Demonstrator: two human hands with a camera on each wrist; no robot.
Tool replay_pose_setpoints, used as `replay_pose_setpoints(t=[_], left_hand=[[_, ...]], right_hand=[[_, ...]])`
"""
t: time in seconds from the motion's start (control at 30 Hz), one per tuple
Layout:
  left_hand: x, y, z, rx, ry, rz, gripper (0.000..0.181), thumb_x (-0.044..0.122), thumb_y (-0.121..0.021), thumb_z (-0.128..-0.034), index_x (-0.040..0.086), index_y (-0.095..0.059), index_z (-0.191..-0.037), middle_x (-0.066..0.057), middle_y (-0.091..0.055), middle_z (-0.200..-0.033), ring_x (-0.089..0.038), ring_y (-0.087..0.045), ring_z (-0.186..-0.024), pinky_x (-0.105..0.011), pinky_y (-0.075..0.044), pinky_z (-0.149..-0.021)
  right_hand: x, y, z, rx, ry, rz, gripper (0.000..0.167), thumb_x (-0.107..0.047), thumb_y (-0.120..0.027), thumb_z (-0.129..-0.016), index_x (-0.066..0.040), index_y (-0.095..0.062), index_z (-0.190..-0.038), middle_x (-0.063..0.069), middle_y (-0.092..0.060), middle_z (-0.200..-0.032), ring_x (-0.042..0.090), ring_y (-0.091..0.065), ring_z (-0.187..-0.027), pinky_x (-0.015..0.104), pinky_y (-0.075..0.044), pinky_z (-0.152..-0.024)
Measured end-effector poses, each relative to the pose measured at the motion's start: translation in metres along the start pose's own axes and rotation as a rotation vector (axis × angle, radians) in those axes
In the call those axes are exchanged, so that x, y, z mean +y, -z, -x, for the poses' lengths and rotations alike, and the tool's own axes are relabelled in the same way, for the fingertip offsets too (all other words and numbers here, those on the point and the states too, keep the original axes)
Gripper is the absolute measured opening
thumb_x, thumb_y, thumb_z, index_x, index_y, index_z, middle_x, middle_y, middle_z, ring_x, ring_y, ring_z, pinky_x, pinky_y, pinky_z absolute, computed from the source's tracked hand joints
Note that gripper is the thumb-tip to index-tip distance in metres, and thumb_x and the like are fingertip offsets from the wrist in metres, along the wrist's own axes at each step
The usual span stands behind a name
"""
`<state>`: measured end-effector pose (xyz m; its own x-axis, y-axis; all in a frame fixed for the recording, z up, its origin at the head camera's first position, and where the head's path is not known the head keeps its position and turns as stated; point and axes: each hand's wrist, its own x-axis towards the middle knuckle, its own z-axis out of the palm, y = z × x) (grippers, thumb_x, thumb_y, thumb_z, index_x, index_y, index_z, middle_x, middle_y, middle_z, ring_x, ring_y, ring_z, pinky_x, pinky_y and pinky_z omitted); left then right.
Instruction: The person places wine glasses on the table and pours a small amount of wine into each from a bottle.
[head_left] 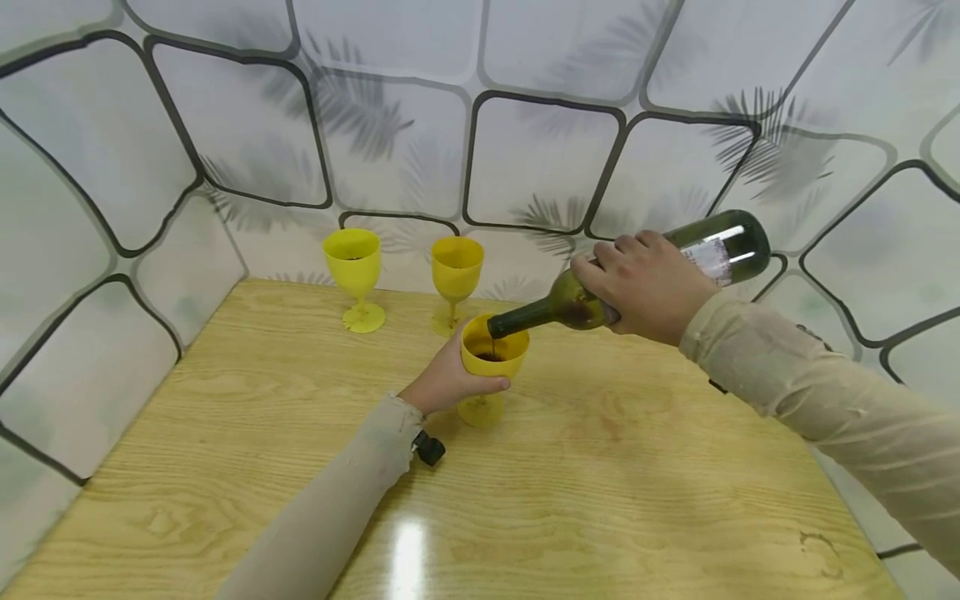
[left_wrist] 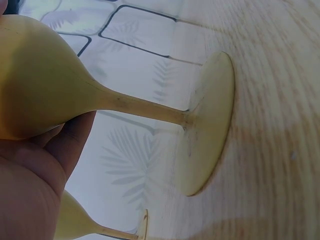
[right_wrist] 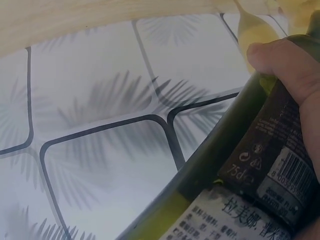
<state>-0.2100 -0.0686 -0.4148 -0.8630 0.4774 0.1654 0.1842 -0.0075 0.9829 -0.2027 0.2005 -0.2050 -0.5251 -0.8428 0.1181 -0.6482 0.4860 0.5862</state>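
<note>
In the head view my right hand grips a green glass wine bottle by its body, tilted down to the left. Its mouth is over the rim of a yellow goblet, and a thin dark stream runs into the dark liquid inside. My left hand holds that goblet round its bowl. The left wrist view shows the goblet's foot at the table surface, upright on it. Printed labels cover the bottle's side in the right wrist view.
Two more yellow goblets stand near the wall: one at the left with something dark inside, and one just behind the held goblet. The wood-grain table meets a patterned wall covering at the back and left.
</note>
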Motion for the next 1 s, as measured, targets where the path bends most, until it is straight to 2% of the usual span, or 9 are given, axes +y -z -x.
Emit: replay_pose_setpoints(t=[0.23,0.33,0.57,0.8,1.0], left_hand=[[0.0,0.0,0.0,-0.001,0.001,0.0,0.082,0.013,-0.087,-0.0845,0.024,-0.036,-0.148,-0.004,-0.056,-0.137,-0.022,-0.057,-0.123,-0.045,-0.046,-0.109],[0.0,0.0,0.0,0.0,0.003,-0.003,0.082,0.014,-0.086,-0.0846,0.024,-0.037,-0.149,-0.004,-0.056,-0.137,-0.022,-0.057,-0.124,-0.045,-0.046,-0.109],[0.0,0.0,0.0,-0.003,-0.001,0.009,0.081,0.014,-0.086,-0.0851,0.024,-0.037,-0.149,-0.003,-0.056,-0.137,-0.022,-0.057,-0.124,-0.045,-0.045,-0.11],[-0.001,0.0,0.0,-0.003,-0.012,0.001,0.083,0.014,-0.087,-0.0843,0.027,-0.038,-0.15,-0.002,-0.055,-0.138,-0.022,-0.057,-0.124,-0.045,-0.046,-0.11],[-0.002,0.001,0.0,-0.001,0.0,0.003,0.083,0.015,-0.087,-0.084,0.025,-0.038,-0.15,-0.003,-0.054,-0.139,-0.023,-0.057,-0.124,-0.045,-0.045,-0.11]], right_hand=[[-0.001,0.003,-0.003,0.014,0.018,0.039,0.058,-0.015,-0.085,-0.071,-0.004,-0.05,-0.116,0.017,-0.061,-0.091,0.039,-0.065,-0.08,0.052,-0.057,-0.073],[-0.002,0.005,-0.006,0.002,0.029,0.066,0.058,-0.013,-0.086,-0.072,-0.004,-0.051,-0.118,0.017,-0.061,-0.092,0.04,-0.065,-0.082,0.053,-0.057,-0.077],[-0.006,0.013,-0.013,-0.049,0.051,0.189,0.056,0.004,-0.081,-0.081,-0.006,-0.053,-0.128,0.02,-0.062,-0.107,0.042,-0.064,-0.094,0.054,-0.054,-0.089],[-0.011,0.014,-0.021,-0.03,0.112,0.318,0.054,-0.002,-0.083,-0.083,-0.006,-0.054,-0.128,0.02,-0.064,-0.109,0.04,-0.065,-0.095,0.051,-0.054,-0.09],[-0.012,0.013,-0.027,0.009,0.13,0.324,0.046,-0.002,-0.081,-0.084,-0.006,-0.055,-0.122,0.018,-0.064,-0.104,0.039,-0.064,-0.093,0.051,-0.053,-0.09]])
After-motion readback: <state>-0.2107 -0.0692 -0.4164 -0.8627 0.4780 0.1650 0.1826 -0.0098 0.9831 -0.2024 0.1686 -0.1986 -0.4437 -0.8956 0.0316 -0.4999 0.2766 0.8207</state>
